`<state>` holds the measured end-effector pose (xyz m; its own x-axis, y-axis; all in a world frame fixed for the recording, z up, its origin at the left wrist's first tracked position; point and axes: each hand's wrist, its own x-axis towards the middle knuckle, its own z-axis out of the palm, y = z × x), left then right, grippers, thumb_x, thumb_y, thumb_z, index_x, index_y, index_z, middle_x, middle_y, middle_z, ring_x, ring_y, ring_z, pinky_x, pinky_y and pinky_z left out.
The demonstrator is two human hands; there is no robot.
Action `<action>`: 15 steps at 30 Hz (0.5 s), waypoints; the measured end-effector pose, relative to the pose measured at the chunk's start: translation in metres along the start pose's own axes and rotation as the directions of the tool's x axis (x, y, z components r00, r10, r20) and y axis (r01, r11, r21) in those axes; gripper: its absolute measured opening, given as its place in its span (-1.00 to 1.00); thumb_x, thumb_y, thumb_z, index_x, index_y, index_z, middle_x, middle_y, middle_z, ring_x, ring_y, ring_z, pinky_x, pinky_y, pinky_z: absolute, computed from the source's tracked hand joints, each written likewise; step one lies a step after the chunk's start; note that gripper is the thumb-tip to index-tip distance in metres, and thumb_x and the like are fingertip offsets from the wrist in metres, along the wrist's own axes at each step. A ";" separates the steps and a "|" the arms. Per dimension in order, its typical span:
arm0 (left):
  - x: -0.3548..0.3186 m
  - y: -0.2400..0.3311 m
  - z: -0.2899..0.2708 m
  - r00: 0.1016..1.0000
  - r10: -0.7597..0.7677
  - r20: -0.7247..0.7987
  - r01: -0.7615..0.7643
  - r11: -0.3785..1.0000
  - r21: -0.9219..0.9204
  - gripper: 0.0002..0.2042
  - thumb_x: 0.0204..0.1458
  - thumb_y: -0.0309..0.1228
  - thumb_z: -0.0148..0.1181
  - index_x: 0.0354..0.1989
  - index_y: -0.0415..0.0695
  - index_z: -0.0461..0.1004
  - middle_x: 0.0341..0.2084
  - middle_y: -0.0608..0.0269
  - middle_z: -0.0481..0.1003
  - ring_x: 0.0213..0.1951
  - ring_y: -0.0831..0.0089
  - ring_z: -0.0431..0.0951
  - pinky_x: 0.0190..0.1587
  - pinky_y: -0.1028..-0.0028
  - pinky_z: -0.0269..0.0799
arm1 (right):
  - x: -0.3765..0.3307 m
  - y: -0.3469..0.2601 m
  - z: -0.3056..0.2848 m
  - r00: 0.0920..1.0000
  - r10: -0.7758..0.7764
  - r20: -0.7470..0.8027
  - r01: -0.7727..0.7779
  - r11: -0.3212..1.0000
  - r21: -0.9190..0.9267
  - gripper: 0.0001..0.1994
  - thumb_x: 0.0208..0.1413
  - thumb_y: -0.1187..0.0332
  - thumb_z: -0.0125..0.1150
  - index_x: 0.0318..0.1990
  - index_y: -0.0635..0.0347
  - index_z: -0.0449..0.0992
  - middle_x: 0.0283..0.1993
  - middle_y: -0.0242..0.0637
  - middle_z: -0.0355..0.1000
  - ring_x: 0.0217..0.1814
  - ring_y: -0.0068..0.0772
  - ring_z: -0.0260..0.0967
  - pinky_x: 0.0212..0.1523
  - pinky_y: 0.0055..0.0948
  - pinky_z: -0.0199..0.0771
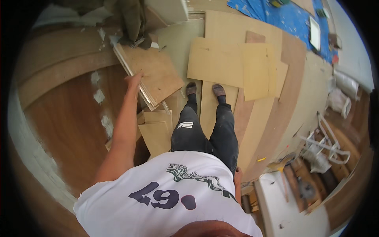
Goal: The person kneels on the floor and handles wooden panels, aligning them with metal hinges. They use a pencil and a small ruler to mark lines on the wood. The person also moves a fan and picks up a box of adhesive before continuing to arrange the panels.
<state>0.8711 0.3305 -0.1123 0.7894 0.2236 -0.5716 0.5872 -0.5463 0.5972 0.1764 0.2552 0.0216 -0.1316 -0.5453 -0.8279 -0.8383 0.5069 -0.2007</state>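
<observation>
My left arm reaches out to a stack of plywood boards [154, 71] at the left. There my left hand [134, 80] grips the near-left edge of the stack, thumb on the top face, the other fingers mostly hidden. The boards lie tilted, with pale layered edges showing. Smaller plywood pieces [156, 132] lean just below them. At my right side, my right hand [238, 173] hangs by my hip, largely covered by my shirt; its fingers cannot be made out.
Flat sheets [215, 61] and long planks [272, 122] cover the floor ahead and to my right. A blue tarp [272, 19] lies at the far right. Tools and a white frame [327, 138] crowd the right side, beside a white panel [276, 193]. Brown boarding [71, 106] stands left.
</observation>
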 end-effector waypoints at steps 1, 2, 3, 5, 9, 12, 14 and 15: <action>-0.010 -0.002 0.003 1.000 -0.010 -0.015 0.009 0.999 -0.052 -0.53 -0.36 -0.59 0.34 -0.18 -0.54 0.39 -0.25 -0.11 0.48 -0.28 0.22 0.55 -0.26 0.36 0.51 | -0.007 0.001 0.005 0.999 0.024 0.026 -0.023 0.999 -0.030 -0.71 0.08 0.31 0.09 -0.16 0.38 0.48 -0.29 -0.17 0.47 -0.24 -0.38 0.39 -0.21 -0.43 0.38; -0.021 -0.004 0.004 0.999 -0.024 -0.032 0.021 0.994 -0.107 -0.52 -0.36 -0.61 0.34 -0.17 -0.55 0.38 -0.24 -0.12 0.47 -0.27 0.20 0.54 -0.26 0.35 0.51 | -0.014 0.003 0.010 0.997 0.048 0.053 -0.044 0.997 -0.064 -0.72 0.07 0.32 0.10 -0.17 0.38 0.49 -0.28 -0.15 0.47 -0.21 -0.37 0.40 -0.18 -0.44 0.37; -0.045 0.008 0.003 0.997 -0.062 0.055 0.068 0.990 -0.124 -0.50 -0.36 -0.63 0.35 -0.15 -0.55 0.35 -0.21 -0.15 0.45 -0.26 0.18 0.54 -0.25 0.31 0.52 | -0.022 0.008 0.016 0.996 0.063 0.069 -0.057 0.995 -0.080 -0.72 0.07 0.32 0.10 -0.16 0.38 0.49 -0.28 -0.15 0.47 -0.22 -0.37 0.40 -0.19 -0.44 0.38; -0.075 0.006 0.017 0.989 -0.144 -0.033 0.141 0.987 -0.078 -0.47 -0.38 -0.63 0.36 -0.14 -0.55 0.33 -0.19 -0.16 0.44 -0.24 0.17 0.53 -0.24 0.30 0.52 | -0.037 0.022 0.032 0.995 0.072 0.068 -0.068 0.996 -0.050 -0.72 0.07 0.33 0.10 -0.16 0.37 0.49 -0.27 -0.14 0.48 -0.22 -0.36 0.41 -0.19 -0.43 0.38; -0.127 -0.025 0.051 0.983 -0.141 -0.117 0.134 0.989 -0.061 -0.44 -0.43 -0.51 0.42 -0.20 -0.54 0.35 -0.18 -0.15 0.45 -0.21 0.23 0.52 -0.17 0.33 0.48 | -0.057 0.056 0.057 0.996 0.085 -0.006 -0.083 0.984 0.156 -0.72 0.07 0.33 0.09 -0.16 0.37 0.50 -0.27 -0.12 0.48 -0.23 -0.35 0.41 -0.20 -0.43 0.38; -0.184 -0.034 0.080 0.967 -0.185 -0.175 0.176 0.982 -0.064 -0.32 -0.42 -0.49 0.41 -0.06 -0.51 0.23 -0.08 -0.18 0.37 -0.11 0.21 0.47 -0.09 0.33 0.45 | -0.056 0.090 0.062 0.988 0.126 -0.090 -0.097 0.957 0.274 -0.73 0.07 0.33 0.09 -0.16 0.36 0.50 -0.27 -0.11 0.49 -0.23 -0.34 0.42 -0.21 -0.42 0.39; -0.231 -0.041 0.099 0.959 -0.239 -0.150 0.233 0.971 -0.055 -0.24 -0.38 -0.50 0.37 0.05 -0.44 0.07 -0.04 -0.17 0.30 -0.08 0.14 0.44 -0.07 0.27 0.47 | -0.039 0.122 0.056 0.979 0.124 -0.160 -0.089 0.973 0.211 -0.70 0.06 0.34 0.07 -0.11 0.36 0.48 -0.28 -0.08 0.49 -0.28 -0.32 0.44 -0.30 -0.42 0.42; -0.263 -0.040 0.113 0.965 -0.260 -0.038 0.249 0.951 -0.181 -0.33 -0.32 -0.54 0.32 0.02 -0.41 0.11 -0.08 -0.14 0.31 -0.11 0.07 0.45 -0.08 0.17 0.49 | -0.043 0.130 0.053 0.969 0.215 -0.126 -0.151 0.908 0.391 -0.69 0.06 0.34 0.06 -0.09 0.36 0.47 -0.28 -0.07 0.49 -0.29 -0.32 0.45 -0.35 -0.42 0.44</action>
<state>0.6195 0.2023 -0.0500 0.6162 0.3882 -0.6852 0.7875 -0.3180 0.5280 0.1009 0.3795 0.0035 -0.3740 -0.5033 -0.7790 -0.5349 0.8032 -0.2622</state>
